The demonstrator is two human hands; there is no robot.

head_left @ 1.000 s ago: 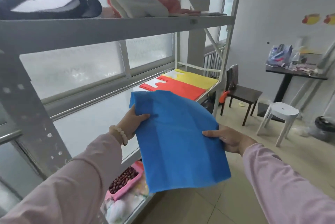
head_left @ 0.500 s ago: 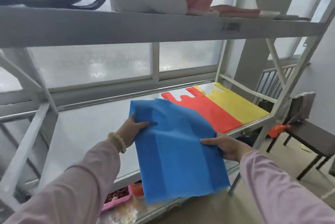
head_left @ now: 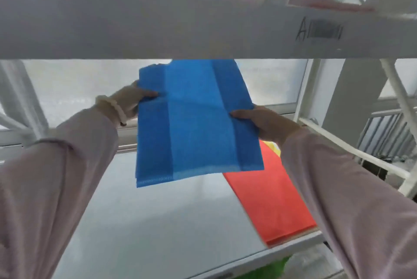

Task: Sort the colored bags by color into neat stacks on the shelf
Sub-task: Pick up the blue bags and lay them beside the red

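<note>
The blue bag point(head_left: 198, 120) has risen toward the upper shelf beam point(head_left: 203, 30) — left hand point(head_left: 129, 103) and right hand point(head_left: 268, 125) each pinch a side edge, holding it above the shelf point(head_left: 158, 222). Lower it flat left of the red bag point(head_left: 268, 202) (yellow barely shows beyond), edges squared.

blue bag point(head_left: 198, 120) | gripped both sides: left hand point(head_left: 130, 103), right hand point(head_left: 268, 124) | above shelf point(head_left: 158, 222)
</note>
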